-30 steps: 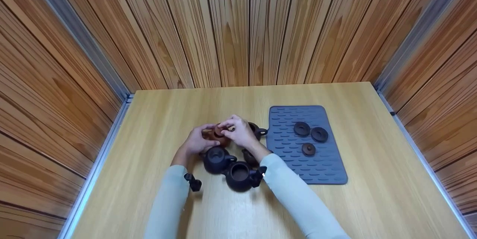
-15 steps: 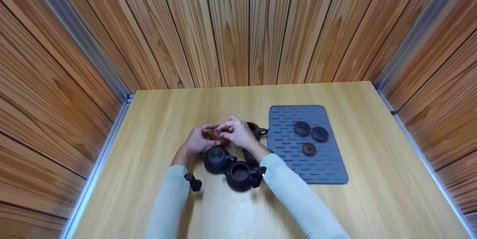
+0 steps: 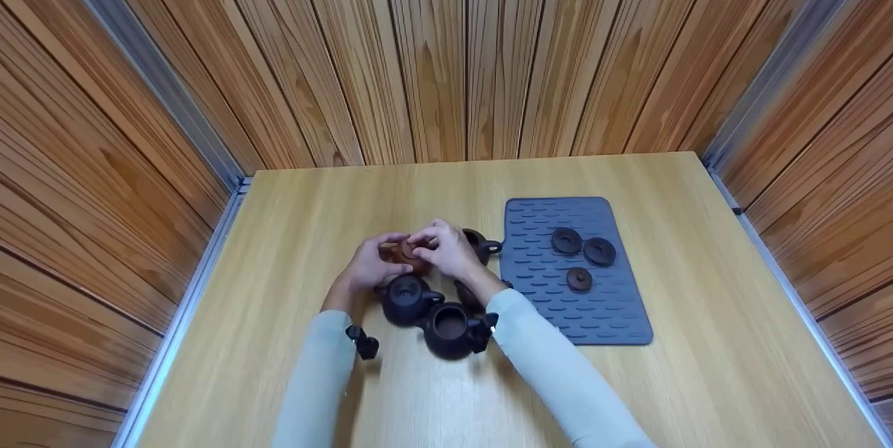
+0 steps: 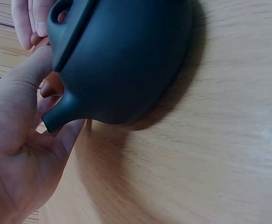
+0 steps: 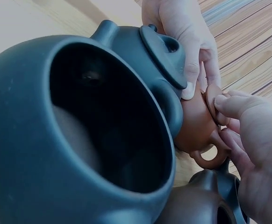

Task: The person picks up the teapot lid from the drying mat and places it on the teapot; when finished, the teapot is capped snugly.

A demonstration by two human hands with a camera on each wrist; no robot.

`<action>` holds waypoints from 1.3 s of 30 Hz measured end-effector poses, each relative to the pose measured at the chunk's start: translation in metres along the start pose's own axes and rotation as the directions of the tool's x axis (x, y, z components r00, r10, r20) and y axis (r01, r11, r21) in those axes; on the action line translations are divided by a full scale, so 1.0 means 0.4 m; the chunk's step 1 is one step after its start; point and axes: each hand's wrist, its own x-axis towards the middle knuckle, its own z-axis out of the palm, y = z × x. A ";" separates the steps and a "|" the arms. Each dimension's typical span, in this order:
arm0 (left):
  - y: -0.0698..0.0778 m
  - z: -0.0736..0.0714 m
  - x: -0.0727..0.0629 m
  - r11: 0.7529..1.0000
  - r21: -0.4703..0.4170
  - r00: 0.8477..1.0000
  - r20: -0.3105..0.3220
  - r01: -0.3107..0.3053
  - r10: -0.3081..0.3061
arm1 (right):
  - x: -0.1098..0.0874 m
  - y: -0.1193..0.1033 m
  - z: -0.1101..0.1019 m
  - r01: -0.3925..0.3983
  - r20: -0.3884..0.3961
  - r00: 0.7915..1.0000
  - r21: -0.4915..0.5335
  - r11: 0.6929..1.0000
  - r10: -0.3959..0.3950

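Note:
My left hand [image 3: 368,264] grips a small reddish-brown teapot [image 5: 194,125] by its body, thumb and fingers on opposite sides. Between the thumb and fingers of my right hand [image 3: 450,250] is the teapot's matching lid [image 5: 212,101], which sits at the mouth, slightly askew in the right wrist view. A dark teapot with its lid on [image 3: 404,300] stands right beside my left thumb, its spout close to that hand in the left wrist view. In front of it is a dark teapot with an open mouth [image 3: 450,331].
Two more dark teapots stand under and beside my right forearm: a brownish one [image 3: 467,296] and one farther back [image 3: 481,245], both partly hidden. At the right, a grey ridged mat [image 3: 537,315] bears three dark lids [image 3: 578,280]. Wooden panels [image 3: 446,50] wall the table.
The lid has come down from a raised position onto the mouth of the reddish-brown teapot, and my right hand has dropped slightly with it. My left hand keeps its hold.

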 end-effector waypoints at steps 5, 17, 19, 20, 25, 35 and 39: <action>-0.002 -0.001 0.001 1.000 0.005 1.000 0.001 0.007 -0.007 | 0.000 0.002 0.003 -0.006 0.008 1.000 -0.019 1.000 0.006; 0.002 -0.002 -0.003 0.999 -0.008 0.999 -0.005 0.033 -0.034 | -0.001 0.010 0.009 0.050 -0.017 0.999 -0.052 0.997 -0.051; 0.001 -0.001 -0.003 0.999 -0.013 0.999 -0.007 0.034 -0.034 | -0.003 0.009 0.009 0.059 -0.020 0.998 -0.049 0.997 -0.060; 0.001 -0.001 -0.003 0.999 -0.016 0.999 -0.009 0.036 -0.036 | -0.003 0.008 0.009 0.064 -0.018 0.998 -0.043 0.997 -0.065; 0.001 -0.002 -0.006 0.999 -0.014 1.000 -0.005 0.029 -0.029 | -0.006 0.006 0.008 0.057 -0.013 0.998 -0.023 0.998 -0.058; 0.002 -0.004 -0.006 1.000 0.006 1.000 0.000 0.015 -0.015 | -0.008 0.007 0.008 0.039 -0.009 0.999 -0.002 0.999 -0.039; 0.005 -0.003 -0.007 1.000 -0.016 1.000 0.003 0.027 -0.027 | -0.009 0.006 -0.002 0.023 -0.003 1.000 0.007 1.000 -0.023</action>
